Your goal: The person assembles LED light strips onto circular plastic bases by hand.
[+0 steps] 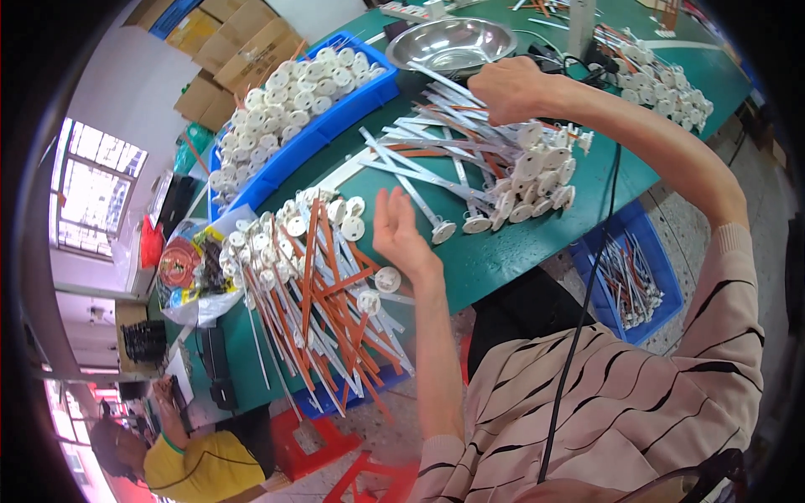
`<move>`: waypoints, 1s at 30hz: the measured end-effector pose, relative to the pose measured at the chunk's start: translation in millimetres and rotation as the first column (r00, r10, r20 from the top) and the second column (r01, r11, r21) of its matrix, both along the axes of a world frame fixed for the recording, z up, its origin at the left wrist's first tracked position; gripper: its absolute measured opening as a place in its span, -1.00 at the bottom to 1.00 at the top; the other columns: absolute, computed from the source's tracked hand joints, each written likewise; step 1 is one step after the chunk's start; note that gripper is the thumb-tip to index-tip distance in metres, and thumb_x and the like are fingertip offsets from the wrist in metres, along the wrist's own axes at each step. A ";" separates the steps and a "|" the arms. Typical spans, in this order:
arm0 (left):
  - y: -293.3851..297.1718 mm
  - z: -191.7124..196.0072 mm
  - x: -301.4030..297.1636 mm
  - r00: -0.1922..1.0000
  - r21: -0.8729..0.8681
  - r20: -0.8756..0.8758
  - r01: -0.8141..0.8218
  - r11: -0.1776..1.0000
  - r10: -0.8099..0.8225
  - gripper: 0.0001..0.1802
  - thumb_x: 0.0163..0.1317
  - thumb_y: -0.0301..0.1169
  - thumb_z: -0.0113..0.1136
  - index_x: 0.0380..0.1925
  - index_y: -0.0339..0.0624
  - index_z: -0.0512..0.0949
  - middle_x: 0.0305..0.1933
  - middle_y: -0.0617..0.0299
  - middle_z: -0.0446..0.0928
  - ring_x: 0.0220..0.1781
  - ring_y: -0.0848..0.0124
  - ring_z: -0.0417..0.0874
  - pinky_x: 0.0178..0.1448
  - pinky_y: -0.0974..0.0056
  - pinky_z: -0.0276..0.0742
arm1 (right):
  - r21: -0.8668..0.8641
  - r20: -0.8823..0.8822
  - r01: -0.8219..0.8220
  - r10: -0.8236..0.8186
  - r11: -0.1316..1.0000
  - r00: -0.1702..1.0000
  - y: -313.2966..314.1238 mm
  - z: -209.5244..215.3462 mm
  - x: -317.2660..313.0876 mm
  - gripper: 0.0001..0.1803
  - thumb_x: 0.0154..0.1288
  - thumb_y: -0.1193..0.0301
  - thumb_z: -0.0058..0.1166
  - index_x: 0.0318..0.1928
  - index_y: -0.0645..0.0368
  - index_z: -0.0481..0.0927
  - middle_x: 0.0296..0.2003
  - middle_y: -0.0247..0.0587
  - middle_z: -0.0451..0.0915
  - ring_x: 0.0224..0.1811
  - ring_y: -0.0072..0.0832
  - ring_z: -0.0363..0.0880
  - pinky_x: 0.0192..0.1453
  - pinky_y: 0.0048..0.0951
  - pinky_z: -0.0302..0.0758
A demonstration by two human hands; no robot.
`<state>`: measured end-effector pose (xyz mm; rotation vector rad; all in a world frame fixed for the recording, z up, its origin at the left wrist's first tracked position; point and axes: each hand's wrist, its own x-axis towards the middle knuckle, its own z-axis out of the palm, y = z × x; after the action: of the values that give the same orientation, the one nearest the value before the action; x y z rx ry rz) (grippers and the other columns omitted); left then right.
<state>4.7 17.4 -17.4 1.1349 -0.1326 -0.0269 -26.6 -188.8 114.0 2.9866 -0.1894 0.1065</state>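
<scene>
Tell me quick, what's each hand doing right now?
Left hand: open, fingers spread, holding nothing, beside the pile of orange and white strips with round white discs.
Right hand: closed over flat silver metal strips.

top: beige, thin black stripes (wavy) | sleeves: short | forearms: bare | cable: black, down chest

Table [503, 251]: disc tray [352, 109] far left; bowl [453, 42] behind, perhaps empty; strip pile [319, 293] near left; floor bin [629, 277] right.
</scene>
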 end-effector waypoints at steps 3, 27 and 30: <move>1.6 -3.3 0.5 0.999 0.033 -0.032 -0.012 0.999 0.013 -0.51 0.22 -0.52 0.07 0.12 -0.54 0.27 0.07 -0.14 0.44 0.11 0.28 0.47 0.19 0.31 0.32 | -0.082 -0.007 -0.026 0.026 0.996 1.000 15.5 7.1 0.8 -0.80 -0.20 0.43 0.17 -0.52 0.32 0.57 -0.49 0.07 0.58 -0.34 -0.05 0.59 -0.36 -0.15 0.49; 6.1 -16.5 5.3 0.997 -0.079 0.068 0.048 0.996 -0.042 -0.69 0.14 -0.49 0.08 -0.10 -0.40 0.48 -0.08 0.17 0.52 -0.03 0.42 0.51 0.11 0.33 0.34 | 0.046 0.329 -0.712 0.662 0.701 0.673 183.7 -52.3 117.9 -0.92 -0.09 0.52 0.08 -0.48 0.17 0.60 -0.45 -0.06 0.60 -0.34 -0.15 0.62 -0.44 -0.22 0.50; 8.7 -16.9 5.7 0.999 -0.122 0.009 0.047 0.991 -0.046 -0.65 0.16 -0.49 0.06 -0.04 -0.41 0.45 0.00 0.09 0.49 0.06 0.29 0.48 0.20 0.21 0.31 | -0.038 0.371 -0.713 0.672 0.701 0.641 166.0 -36.7 102.0 -0.93 -0.09 0.47 0.06 -0.60 0.19 0.54 -0.42 -0.10 0.48 -0.40 -0.23 0.57 -0.55 -0.21 0.43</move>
<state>10.3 26.1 -34.3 1.0093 -0.1638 -0.0561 75.3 -22.8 77.3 2.9201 0.9779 0.7528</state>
